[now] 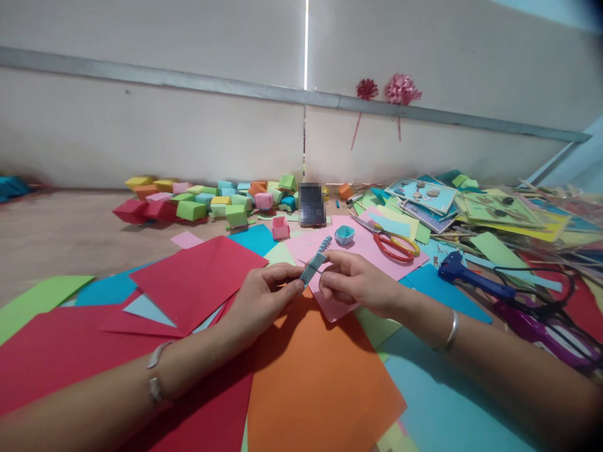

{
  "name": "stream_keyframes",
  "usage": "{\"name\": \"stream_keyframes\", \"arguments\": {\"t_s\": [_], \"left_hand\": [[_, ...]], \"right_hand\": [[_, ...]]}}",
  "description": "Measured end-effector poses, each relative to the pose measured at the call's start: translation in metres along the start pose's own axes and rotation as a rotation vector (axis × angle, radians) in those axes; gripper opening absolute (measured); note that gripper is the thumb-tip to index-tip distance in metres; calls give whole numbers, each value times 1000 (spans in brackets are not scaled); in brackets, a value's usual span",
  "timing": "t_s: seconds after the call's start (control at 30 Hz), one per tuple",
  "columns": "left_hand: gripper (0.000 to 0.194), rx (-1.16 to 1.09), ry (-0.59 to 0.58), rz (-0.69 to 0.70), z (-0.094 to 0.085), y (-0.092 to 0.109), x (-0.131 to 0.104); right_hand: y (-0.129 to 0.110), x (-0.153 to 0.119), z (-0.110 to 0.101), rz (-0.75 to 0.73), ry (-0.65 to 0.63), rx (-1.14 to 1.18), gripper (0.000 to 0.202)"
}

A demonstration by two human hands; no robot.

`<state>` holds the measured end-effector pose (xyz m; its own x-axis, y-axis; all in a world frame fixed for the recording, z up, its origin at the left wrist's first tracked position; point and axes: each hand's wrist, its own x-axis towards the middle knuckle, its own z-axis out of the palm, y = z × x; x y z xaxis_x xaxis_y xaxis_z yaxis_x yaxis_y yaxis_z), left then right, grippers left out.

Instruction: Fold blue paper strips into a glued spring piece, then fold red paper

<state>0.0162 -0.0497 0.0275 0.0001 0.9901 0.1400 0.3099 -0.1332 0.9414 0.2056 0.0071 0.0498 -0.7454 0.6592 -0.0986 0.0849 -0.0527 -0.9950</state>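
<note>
In front of me, my left hand [268, 298] pinches a small light-blue paper strip [313, 270] between thumb and fingers. The strip's far end is cut or folded into a row of curled teeth. A thin dark stick [318, 271] crosses the strip, and my right hand [351, 281] is closed at its end, with the index finger against the paper. Below both hands lies an orange paper sheet [315, 383]. Just beyond them are a small blue paper cup [345, 235] and a pink paper box [280, 228].
Scissors [393, 243] lie on pink paper [330, 311] at right. Further right are a blue-handled tool [473, 279] and a purple glue gun [541, 329] with cords. Folded paper boxes [191, 210] line the back beside a phone [312, 204]. Red sheets [198, 282] cover the left.
</note>
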Motion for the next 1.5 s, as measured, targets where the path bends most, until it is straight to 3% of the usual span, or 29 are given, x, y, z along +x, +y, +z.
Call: {"name": "stream_keyframes", "arguments": {"t_s": [0.27,0.6,0.87,1.03,1.2,1.37,1.5], "left_hand": [[23,-13,4,29,0,2,0],[21,-89,-3,-33,0,2,0],[23,-360,-71,-142,4,-4,-3],[22,-479,-86,-201,4,-5,-3],[34,-614,-82,-301,5,0,-4],[41,-653,-59,-334,7,0,-5],[34,-541,-52,-326,6,-6,-5]], "right_hand": [[1,0,1,-19,23,-9,21],[4,2,-1,-15,61,67,13],[11,4,-4,-76,107,32,41],[20,5,-4,-314,194,-312,38],[32,4,-8,-659,283,-965,48],[36,1,-4,-789,397,-1430,44],[36,-1,3,-821,450,-1548,41]]}}
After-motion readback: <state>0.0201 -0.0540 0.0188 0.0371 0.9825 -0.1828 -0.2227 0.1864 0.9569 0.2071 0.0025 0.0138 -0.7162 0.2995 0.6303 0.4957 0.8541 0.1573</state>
